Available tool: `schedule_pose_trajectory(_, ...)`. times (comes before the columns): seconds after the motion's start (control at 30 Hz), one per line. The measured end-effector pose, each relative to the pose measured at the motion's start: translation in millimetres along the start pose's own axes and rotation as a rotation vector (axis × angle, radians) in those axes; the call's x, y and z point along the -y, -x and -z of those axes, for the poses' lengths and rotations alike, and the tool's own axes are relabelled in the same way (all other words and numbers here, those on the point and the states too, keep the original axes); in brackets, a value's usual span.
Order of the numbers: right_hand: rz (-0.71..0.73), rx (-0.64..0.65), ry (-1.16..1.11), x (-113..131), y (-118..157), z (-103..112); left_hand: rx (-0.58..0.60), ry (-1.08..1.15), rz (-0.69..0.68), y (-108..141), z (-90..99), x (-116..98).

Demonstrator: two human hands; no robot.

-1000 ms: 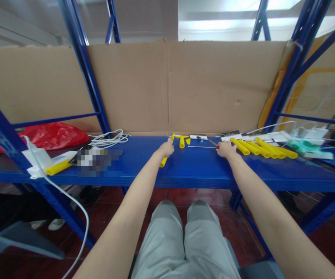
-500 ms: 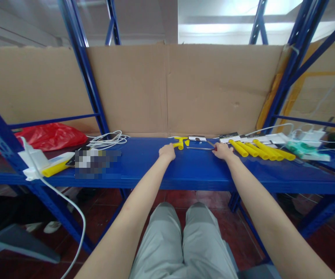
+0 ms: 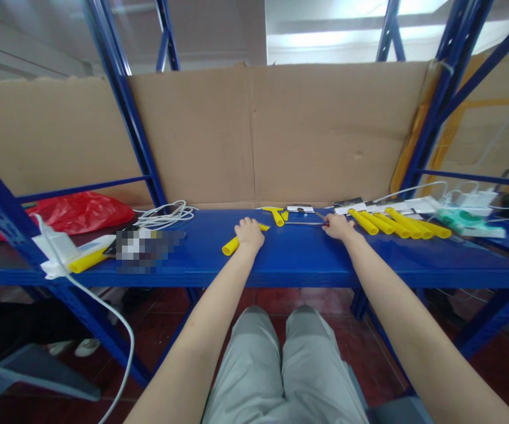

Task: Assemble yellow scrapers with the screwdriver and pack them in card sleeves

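My left hand [image 3: 250,234] is closed round a yellow tube [image 3: 230,245], whose wide end sticks out to the left and whose other end shows at the right of the fingers. My right hand [image 3: 337,227] is closed near a thin metal rod [image 3: 303,223] lying on the blue shelf [image 3: 205,232]; what its fingers hold is too small to make out. Between the hands, further back, a short yellow tube [image 3: 278,217] lies beside a small yellow piece [image 3: 285,215]. Several yellow tubes [image 3: 407,223] lie in a row right of my right hand.
Cardboard [image 3: 192,135] stands behind the shelf. White cables [image 3: 170,215], a red plastic bag [image 3: 82,213] and another yellow tube [image 3: 87,259] lie at the left. A green-and-white object [image 3: 471,222] and a white adapter [image 3: 478,200] sit at the right.
My left hand has drawn slightly back and left, and a yellow tube now shows under it, pointing left. My right hand has barely moved.
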State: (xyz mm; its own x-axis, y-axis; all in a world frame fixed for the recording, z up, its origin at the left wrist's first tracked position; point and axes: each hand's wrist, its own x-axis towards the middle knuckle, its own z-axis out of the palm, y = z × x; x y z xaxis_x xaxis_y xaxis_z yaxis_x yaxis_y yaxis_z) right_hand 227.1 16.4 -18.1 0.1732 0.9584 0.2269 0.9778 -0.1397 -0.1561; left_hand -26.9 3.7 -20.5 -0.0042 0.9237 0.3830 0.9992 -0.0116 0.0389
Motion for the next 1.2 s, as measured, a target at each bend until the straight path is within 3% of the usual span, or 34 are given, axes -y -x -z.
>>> schedule_pose_trajectory(0.13, 0.004, -0.009, -0.013, -0.8, -0.7, -1.5, -0.069, 0.009, -0.127, -0.7, 1.3, 1.7)
schedule_pose_trajectory(0.3, 0.118, -0.056, -0.131, -0.7, -5.5, -5.8, 0.011, 0.206, -0.311, -6.7, -6.0, 4.0)
schedule_pose_trajectory(0.47, 0.301, -0.145, -0.301, 7.9, -3.6, -2.6, 0.101, 0.475, -0.333, -13.5, -14.1, 9.9)
schedule_pose_trajectory(0.57, 0.368, -0.094, -0.346, 13.8, 0.9, 1.5, 0.111, 0.509, -0.306, -13.4, -12.9, 13.3)
schedule_pose_trajectory(0.7, 0.433, 0.024, -0.279, 19.4, 2.0, -0.4, 0.157, 0.482, -0.327, -8.5, -8.2, 14.3)
schedule_pose_trajectory(0.97, 0.547, -0.02, 0.06, 41.0, -3.7, -12.9, 0.132, 0.307, -0.458, 4.7, -5.9, 10.8)
schedule_pose_trajectory(1.1, 0.554, 0.19, 0.085, 49.7, -20.2, 5.9, 0.116, 0.229, -0.5, 10.4, -4.7, 6.6)
schedule_pose_trajectory(1.2, 0.377, 0.42, -0.096, 48.1, -45.6, 24.8, 0.12, 0.212, -0.519, 13.2, -3.3, 5.5)
